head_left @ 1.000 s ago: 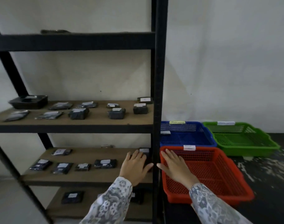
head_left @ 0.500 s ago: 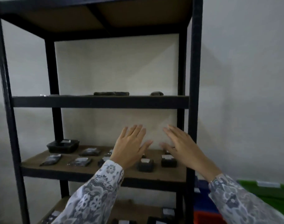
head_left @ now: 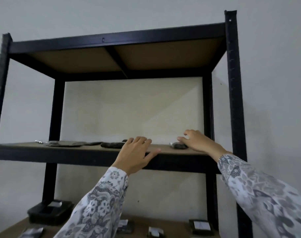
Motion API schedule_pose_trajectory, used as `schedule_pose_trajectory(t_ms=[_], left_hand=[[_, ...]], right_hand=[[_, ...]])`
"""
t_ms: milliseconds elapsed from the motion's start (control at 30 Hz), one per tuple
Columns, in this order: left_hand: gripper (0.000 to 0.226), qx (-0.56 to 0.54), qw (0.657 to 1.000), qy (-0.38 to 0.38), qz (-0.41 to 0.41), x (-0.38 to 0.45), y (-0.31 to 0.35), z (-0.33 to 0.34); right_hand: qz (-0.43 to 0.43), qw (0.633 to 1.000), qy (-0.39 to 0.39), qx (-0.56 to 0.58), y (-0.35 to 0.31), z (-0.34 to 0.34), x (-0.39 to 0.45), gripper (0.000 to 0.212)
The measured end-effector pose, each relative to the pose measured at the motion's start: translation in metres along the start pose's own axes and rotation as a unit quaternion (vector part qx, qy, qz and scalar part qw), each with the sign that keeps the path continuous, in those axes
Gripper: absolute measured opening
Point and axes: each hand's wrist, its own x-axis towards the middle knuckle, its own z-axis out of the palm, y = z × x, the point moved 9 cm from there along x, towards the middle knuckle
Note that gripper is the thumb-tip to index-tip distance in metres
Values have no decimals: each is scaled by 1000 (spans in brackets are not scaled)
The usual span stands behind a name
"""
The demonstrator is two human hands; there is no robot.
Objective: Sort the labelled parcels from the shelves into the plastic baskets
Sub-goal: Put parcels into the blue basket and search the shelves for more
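Note:
I look up at a black metal rack's upper shelf [head_left: 88, 148]. Several dark parcels lie on it, seen edge-on: a flat one [head_left: 65, 143] at the left, a lumpy one [head_left: 112, 145] in the middle, a small one [head_left: 178, 145] at the right. My left hand [head_left: 136, 153] rests on the shelf's front edge, fingers apart, just right of the middle parcel. My right hand [head_left: 196, 141] lies over the small right parcel, fingers spread and touching it, not closed around it. No basket is in view.
The shelf below holds a black tray [head_left: 50, 212] at the left and several labelled dark parcels, among them one at the right [head_left: 200, 226]. The rack's right post [head_left: 233, 100] stands just beyond my right hand. A top shelf board [head_left: 129, 59] hangs overhead.
My view has tilted up from the lower shelves and baskets to the upper shelf. Both hands rose with it; the left landed on the shelf edge, the right on the small parcel.

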Motion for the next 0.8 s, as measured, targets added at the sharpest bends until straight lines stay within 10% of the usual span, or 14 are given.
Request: schedule_pose_trajectory(t_ms=[133, 400, 800], left_hand=[[83, -34, 999, -21, 35, 1, -8, 27], [50, -14, 983, 175, 61, -6, -11, 23], [46, -37, 971, 231, 51, -10, -12, 17]], right_hand=[[75, 995, -68, -19, 17, 16, 40, 43], [230, 958, -173, 20, 44, 43, 79, 77], [198, 931, -119, 283, 38, 60, 94, 32]])
